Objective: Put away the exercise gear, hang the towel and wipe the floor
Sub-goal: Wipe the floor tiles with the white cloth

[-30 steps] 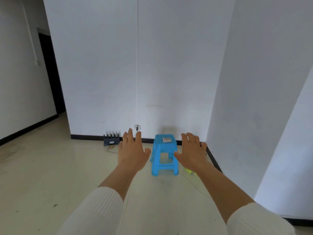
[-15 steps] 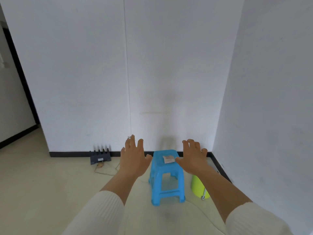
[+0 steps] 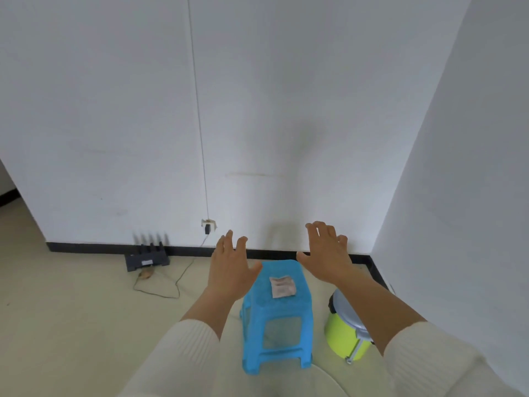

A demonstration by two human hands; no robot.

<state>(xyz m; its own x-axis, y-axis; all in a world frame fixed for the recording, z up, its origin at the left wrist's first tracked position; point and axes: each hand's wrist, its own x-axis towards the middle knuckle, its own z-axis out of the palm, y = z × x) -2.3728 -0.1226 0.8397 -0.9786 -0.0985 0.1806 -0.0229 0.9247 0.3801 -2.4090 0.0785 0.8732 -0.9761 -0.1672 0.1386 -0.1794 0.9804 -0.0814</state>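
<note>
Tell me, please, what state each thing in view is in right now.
Left hand, open, fingers spread, holding nothing.
Right hand, open, fingers spread, holding nothing.
Blue plastic stool, upright on the floor.
Small packet, lying flat on the stool's seat.
Lime-green bucket, standing on the floor, grey lid on.
Black router, on the floor by the wall, antennas up.
Black adapter, plugged into the wall socket.

A blue stool [image 3: 276, 306] stands near the room's corner, with a lime-green bucket [image 3: 343, 338] close on its right, hemmed in by the side wall [image 3: 463, 224]. Bare floor [image 3: 71, 325] opens to the left, crossed by a thin cable [image 3: 178, 282] trailing from a black router [image 3: 147, 257] against the skirting.
</note>
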